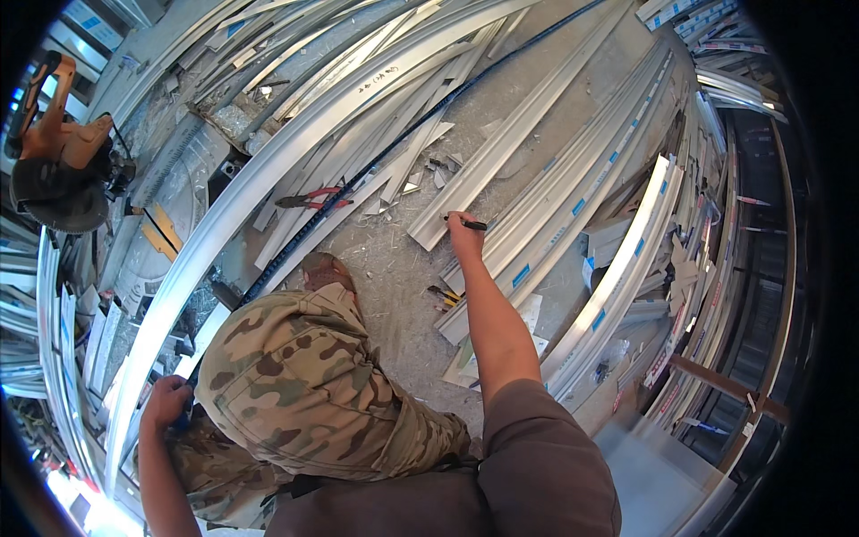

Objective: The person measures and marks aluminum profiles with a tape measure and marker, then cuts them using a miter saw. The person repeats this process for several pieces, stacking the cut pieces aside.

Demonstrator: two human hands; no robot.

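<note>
My right hand [464, 236] is closed round a black marker pen [477, 225]. It rests over the near end of a long pale metal profile [490, 170] that lies on the floor. Low on the left, beside my camouflage-clad knee, my left hand [168, 403] has its fingers curled. Something dark shows at its fingers, but I cannot make out what it is. A long silvery metal profile [234, 208] curves past that hand. Next to it runs a long dark blue strip [385, 154], reaching from near my knee to the far edge.
Red-handled pliers [313, 199] lie among profiles ahead of my shoe [328, 271]. An orange saw with a round toothed blade [64, 170] stands at far left. More profiles [573, 210] lie to the right, with small yellow-and-black tools [445, 297] and metal offcuts [440, 170] on the floor.
</note>
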